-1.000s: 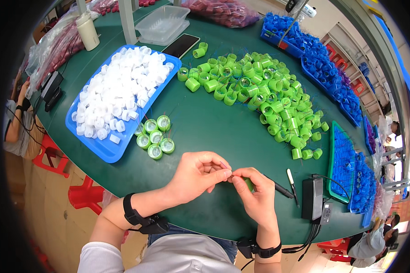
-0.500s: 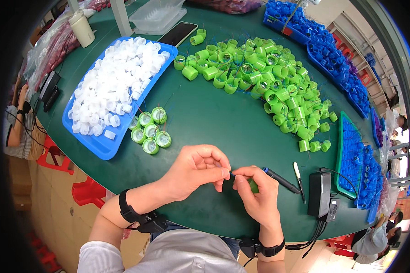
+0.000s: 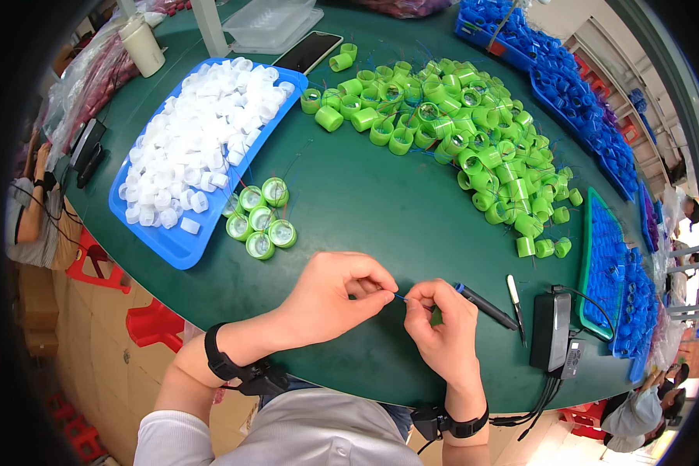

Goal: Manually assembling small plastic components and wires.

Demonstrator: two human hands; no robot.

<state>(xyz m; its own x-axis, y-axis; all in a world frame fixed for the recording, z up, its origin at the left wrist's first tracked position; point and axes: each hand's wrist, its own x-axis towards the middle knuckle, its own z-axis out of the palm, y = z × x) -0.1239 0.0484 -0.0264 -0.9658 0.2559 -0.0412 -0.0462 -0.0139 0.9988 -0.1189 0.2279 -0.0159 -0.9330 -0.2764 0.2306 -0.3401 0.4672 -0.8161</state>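
Note:
Near the front edge of the green table (image 3: 380, 202), my left hand (image 3: 334, 291) and my right hand (image 3: 441, 326) are pinched together on a thin blue wire (image 3: 398, 296) stretched between their fingertips. A small green part (image 3: 436, 316) shows inside my right hand's fingers. Several finished green caps with clear tops (image 3: 260, 217) stand in a cluster ahead of my left hand. A dark pen-shaped tool (image 3: 485, 306) lies just right of my right hand.
A blue tray of white caps (image 3: 190, 147) sits at the left. A wide heap of green caps (image 3: 458, 132) runs across the back right. Blue trays of blue parts (image 3: 606, 264) line the right edge. A black box with cables (image 3: 551, 330), a phone (image 3: 308, 52) and a clear tub (image 3: 276, 19) are also there.
The view has shifted so the table sits higher in the picture. My hands stay pinched together at the front edge, with the blue wire now drawn out between them.

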